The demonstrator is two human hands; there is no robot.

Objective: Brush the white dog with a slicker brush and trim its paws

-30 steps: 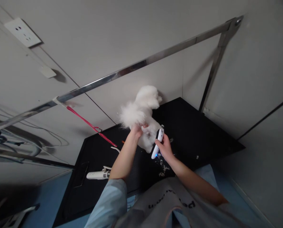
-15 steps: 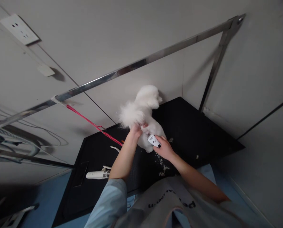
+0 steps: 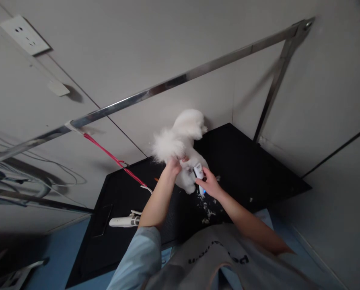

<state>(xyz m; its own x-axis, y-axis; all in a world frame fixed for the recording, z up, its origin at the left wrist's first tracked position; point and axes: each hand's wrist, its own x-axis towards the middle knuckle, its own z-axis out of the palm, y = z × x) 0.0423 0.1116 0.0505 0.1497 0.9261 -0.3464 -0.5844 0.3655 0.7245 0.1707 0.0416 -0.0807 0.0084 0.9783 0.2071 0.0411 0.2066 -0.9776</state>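
Observation:
A fluffy white dog is on the black grooming table, close against the wall. My left hand is closed on the dog near its head; what exactly the fingers grip is partly hidden by fur. In my right hand is a small white hair clipper with a blue light at its lower end. The clipper is held beside the dog's body, and I cannot tell if its blade touches the fur. Cut tufts of white hair lie on the table below my right hand.
A metal bar crosses above the table, with a red leash hanging from it down toward my left forearm. A larger white clipper lies left of that forearm. A socket is on the wall; cables and a hose hang at left.
The clipper in my right hand has turned from slanted to nearly upright, shifting slightly right, and its blue light now shows. The red leash has swung a little left. My left hand stays put.

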